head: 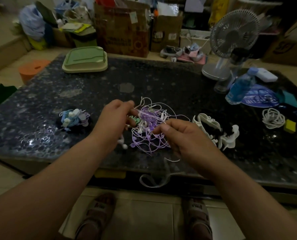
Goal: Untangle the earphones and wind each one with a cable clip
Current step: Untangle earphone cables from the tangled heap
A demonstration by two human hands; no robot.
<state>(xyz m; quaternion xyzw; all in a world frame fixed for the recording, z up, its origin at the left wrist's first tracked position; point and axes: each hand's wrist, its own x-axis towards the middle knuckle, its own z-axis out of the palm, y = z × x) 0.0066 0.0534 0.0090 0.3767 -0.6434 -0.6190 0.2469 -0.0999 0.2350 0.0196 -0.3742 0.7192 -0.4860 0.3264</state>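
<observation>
Head view, single frame. A tangle of earphones (149, 125), purple and white cords with several earbuds showing, lies at the centre of the frame on a dark speckled table (161, 78).

The left hand (114, 118) sits at the tangle's upper left edge, fingers curled and pinching cords there; motion blur hides the exact fingertip contact. The right hand (184, 135) sits at the tangle's right edge, thumb and forefinger closed on a few purple and white strands. Those strands run taut between the two hands, above the rest of the heap. One white loop (154, 181) hangs over the near table edge at lower centre.

Left of centre, well apart from the tangle, lies a bundle of wound earphones (74, 119) in blue, white and lilac. Just right of the right hand lies a heap of white cable clips (211, 127), with something dark among them. Further right, a coiled white cable (273, 118) rests beside a small yellow block (289, 125).

Upper left of the table: a green lidded box (85, 59). Upper right: a white desk fan (230, 40), with a blue bottle (239, 89) below it.
</observation>
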